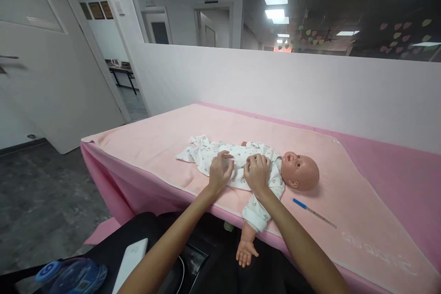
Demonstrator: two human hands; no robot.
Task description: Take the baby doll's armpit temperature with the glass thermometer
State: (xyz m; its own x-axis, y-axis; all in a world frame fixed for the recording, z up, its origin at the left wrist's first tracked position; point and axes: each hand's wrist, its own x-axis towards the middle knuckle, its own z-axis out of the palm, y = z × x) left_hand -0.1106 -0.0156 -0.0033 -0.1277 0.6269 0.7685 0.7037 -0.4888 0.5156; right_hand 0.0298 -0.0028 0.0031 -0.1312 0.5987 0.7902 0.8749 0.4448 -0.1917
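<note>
A baby doll lies on its back on the pink blanket, its head to the right. It wears a white printed romper; the empty-looking leg ends trail to the left. My left hand is over the middle of the romper, with thumb and fingers curved and apart. At the doll's chest, my right hand has its fingers bent down onto the cloth, closed on the romper front. The doll's near arm hangs over the table edge, palm showing. The far arm is mostly hidden.
A thin stick with a blue end lies on the pink blanket, near the doll's head. At lower left are a water bottle and a white flat device on a black seat. A white half-wall with glass rises behind the table.
</note>
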